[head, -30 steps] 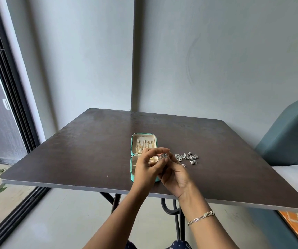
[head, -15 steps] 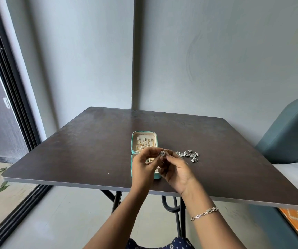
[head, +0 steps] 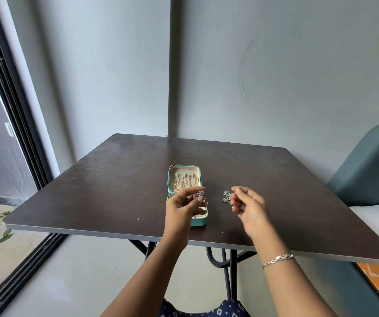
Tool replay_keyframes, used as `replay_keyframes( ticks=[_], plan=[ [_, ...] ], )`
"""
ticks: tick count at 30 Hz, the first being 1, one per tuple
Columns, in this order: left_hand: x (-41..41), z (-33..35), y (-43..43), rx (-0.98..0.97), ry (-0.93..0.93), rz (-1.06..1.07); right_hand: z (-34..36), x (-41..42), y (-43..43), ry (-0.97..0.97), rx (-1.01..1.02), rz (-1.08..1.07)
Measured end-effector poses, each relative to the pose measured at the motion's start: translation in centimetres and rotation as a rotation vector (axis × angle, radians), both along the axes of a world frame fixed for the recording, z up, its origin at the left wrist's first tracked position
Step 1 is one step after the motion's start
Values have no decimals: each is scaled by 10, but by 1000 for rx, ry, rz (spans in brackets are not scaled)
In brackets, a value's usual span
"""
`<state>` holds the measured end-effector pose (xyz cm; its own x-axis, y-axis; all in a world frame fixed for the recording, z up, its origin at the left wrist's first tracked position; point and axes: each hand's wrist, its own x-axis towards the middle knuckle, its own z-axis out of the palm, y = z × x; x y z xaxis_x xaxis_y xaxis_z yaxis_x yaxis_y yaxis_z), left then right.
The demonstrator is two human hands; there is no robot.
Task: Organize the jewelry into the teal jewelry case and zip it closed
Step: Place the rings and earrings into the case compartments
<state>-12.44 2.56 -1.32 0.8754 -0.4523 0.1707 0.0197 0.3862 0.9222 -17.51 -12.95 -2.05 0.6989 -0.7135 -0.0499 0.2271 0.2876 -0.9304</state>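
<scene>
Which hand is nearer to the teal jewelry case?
Left. The left hand, pinching a silver earring, is over the teal jewelry case; the right hand is apart, to its right.

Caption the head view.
Left hand pinches a silver piece over the open teal case; right hand at the silver pieces beside it.

Dark table (head: pixel 115 191) bears the open teal case (head: pixel 198 222).

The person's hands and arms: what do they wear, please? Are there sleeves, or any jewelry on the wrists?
Both forearms are bare down to the picture's lower edge; no sleeve shows. The wrist behind the right hand wears a thin silver bracelet of open links. The left hand and its wrist show no band or watch. Rings are too small to tell.
</scene>
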Motion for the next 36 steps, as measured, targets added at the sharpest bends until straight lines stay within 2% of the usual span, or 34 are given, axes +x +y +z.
replay_keyframes(
  ticks=[3,6,15,25,31,36],
  plan=[
    [1,-1,1,-10,46,-14,-9,1,-30,38,-52,-169],
    [2,-3,1,-16,75,-27,-24,1,-55,141,-189,-286],
    [2,-4,0,-6,100,-72,-56,16,-82,398,-625,-371],
    [6,-6,5,-17,114,-80,-56,22,-91,508,-665,-443],
    [13,0,0,-19,99,-86,-50,20,-89,463,-604,-444],
    [22,5,-6,0,88,-96,-37,19,-92,529,-817,-379]
  ],
)
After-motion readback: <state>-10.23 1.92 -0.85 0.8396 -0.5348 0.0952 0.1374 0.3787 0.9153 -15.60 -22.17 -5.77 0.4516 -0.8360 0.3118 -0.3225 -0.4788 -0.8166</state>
